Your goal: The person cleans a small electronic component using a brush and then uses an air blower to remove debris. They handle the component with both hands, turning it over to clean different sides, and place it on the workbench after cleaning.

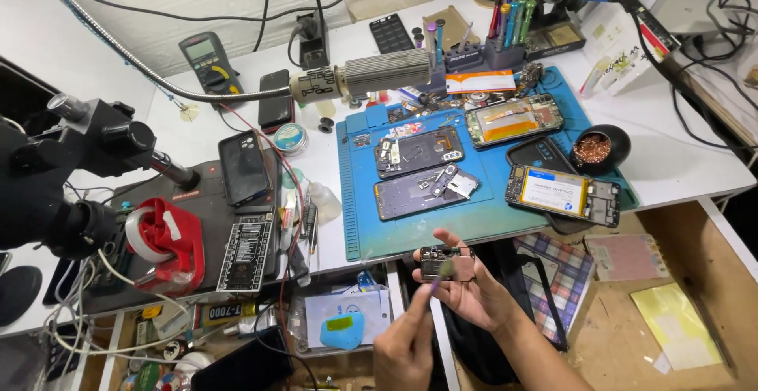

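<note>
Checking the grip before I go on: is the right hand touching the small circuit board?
Touching. The head view shows the right hand with its fingers wrapped around the board.

Right hand [474, 284] cupped palm-up, left hand [407, 344] pinching beside it.

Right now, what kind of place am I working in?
Most likely a phone repair bench: opened phones lie on a blue work mat, a multimeter sits by the wall, and a rack of precision screwdrivers stands behind.
</note>
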